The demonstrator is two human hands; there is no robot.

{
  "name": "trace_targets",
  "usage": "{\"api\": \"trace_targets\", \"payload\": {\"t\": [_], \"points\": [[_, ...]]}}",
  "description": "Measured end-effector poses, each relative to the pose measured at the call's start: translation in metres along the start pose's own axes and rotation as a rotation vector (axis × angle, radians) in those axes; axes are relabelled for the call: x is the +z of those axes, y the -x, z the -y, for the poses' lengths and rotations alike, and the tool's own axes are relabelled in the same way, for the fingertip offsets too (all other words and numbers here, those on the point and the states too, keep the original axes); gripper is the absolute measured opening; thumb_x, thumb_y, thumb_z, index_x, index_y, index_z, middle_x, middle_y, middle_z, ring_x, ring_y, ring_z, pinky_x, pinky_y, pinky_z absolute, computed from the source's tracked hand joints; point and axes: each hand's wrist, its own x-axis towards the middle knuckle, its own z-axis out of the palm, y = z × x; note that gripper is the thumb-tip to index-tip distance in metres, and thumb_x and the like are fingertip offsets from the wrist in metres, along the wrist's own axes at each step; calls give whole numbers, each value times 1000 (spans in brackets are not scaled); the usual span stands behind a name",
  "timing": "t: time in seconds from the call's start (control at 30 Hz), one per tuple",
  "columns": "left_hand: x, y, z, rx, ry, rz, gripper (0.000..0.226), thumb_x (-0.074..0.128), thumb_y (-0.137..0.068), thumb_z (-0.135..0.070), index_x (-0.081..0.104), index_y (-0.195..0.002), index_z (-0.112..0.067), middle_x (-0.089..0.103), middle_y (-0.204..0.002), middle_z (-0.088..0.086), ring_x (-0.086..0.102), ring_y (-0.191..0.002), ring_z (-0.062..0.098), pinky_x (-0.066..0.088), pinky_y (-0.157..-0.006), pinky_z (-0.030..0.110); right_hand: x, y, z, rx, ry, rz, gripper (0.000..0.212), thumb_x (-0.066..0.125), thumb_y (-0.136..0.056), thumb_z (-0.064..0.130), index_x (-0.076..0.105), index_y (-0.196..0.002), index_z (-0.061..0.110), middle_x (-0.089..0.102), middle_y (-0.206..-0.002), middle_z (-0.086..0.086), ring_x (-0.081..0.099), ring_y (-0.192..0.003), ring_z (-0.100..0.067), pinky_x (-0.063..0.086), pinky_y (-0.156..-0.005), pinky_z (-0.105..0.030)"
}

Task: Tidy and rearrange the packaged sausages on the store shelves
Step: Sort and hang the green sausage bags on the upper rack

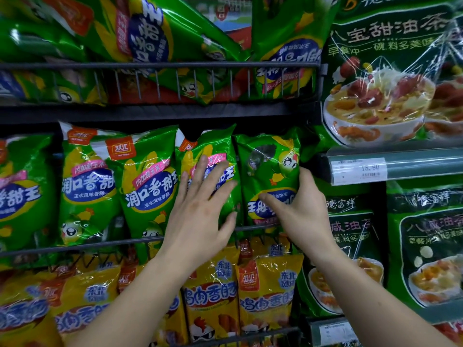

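Green sausage packs stand in a row on the middle wire shelf (125, 242). My left hand (200, 209) lies flat with spread fingers on an upright green pack (215, 146). Just to its right, my right hand (298, 211) grips the right edge of another green pack (268, 161), which is upside down; the thumb lies across its front and the fingers wrap behind. Two more upright green packs (147, 176) stand to the left.
The top wire shelf (160, 65) holds leaning green packs. Yellow sausage packs (265, 291) fill the shelf below. To the right hang large dark green bags (383, 71) above a price rail (400, 166).
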Motion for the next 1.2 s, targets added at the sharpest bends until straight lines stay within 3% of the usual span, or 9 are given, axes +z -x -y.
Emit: {"api": "trace_targets", "payload": {"t": [0.1,0.27,0.47,0.63,0.77,0.83,0.93,1.1,1.2], "points": [[-2,0,-1,-10,26,2,53,57,-93,-41,45,-143,-29,11,-164,-9,-14,-151,14,-6,-122,46,3,2,1,-42,-29,-31,61,82,-75,36,48,-125,28,68,-102,11,68,-87,-10,57,-81,-46],[-7,0,-5,-51,151,-5,58,59,-93,-39,41,-146,-29,17,-162,-13,-12,-150,6,-5,-123,44,0,4,20,-177,-138,-167,64,82,-78,28,47,-130,17,64,-113,4,64,-104,-13,54,-89,-37],[-22,-2,-15,-160,429,-52,70,66,-84,-51,38,-146,-33,22,-150,-32,2,-147,-7,7,-125,41,-21,4,47,-265,-321,-289,66,83,-79,22,45,-130,7,62,-114,-2,64,-105,-10,53,-88,-25],[-31,1,-34,-260,561,-96,79,70,-70,-62,45,-140,-36,47,-137,-27,39,-126,-13,31,-105,8,-36,8,56,-163,-545,-282,57,81,-80,18,47,-124,11,64,-104,10,66,-94,2,50,-79,-13],[-32,0,-45,-327,785,-136,76,76,-62,-54,55,-132,-33,58,-122,-30,49,-117,-17,38,-95,2,-34,14,56,-49,-626,-222,55,82,-79,23,50,-122,14,69,-106,3,70,-93,-5,58,-79,-24],[-29,0,-49,-384,886,-175,64,82,-62,-45,60,-121,-36,62,-111,-31,51,-111,-20,42,-96,8,-28,19,53,-8,-629,-209,52,83,-77,27,52,-118,15,70,-106,-1,71,-94,-12,59,-82,-38],[-28,5,-53,-481,983,-217,56,84,-57,-46,65,-109,-40,65,-106,-35,53,-108,-20,53,-97,36,-22,27,52,33,-631,-198,49,82,-77,27,53,-114,16,71,-104,-2,72,-92,-15,59,-81,-44],[-33,14,-47,-517,1028,-235,47,90,-62,-29,68,-102,-40,65,-98,-37,53,-102,-23,50,-96,27,-15,36,55,73,-547,-201,48,83,-76,34,54,-111,17,71,-101,-1,72,-92,-15,59,-81,-46],[-36,17,-38,-556,1075,-273,50,92,-59,-29,69,-102,-40,67,-103,-31,58,-104,-14,55,-91,38,-13,39,58,103,-499,-179,50,84,-73,39,57,-110,20,72,-101,1,72,-92,-14,59,-81,-47]]}}
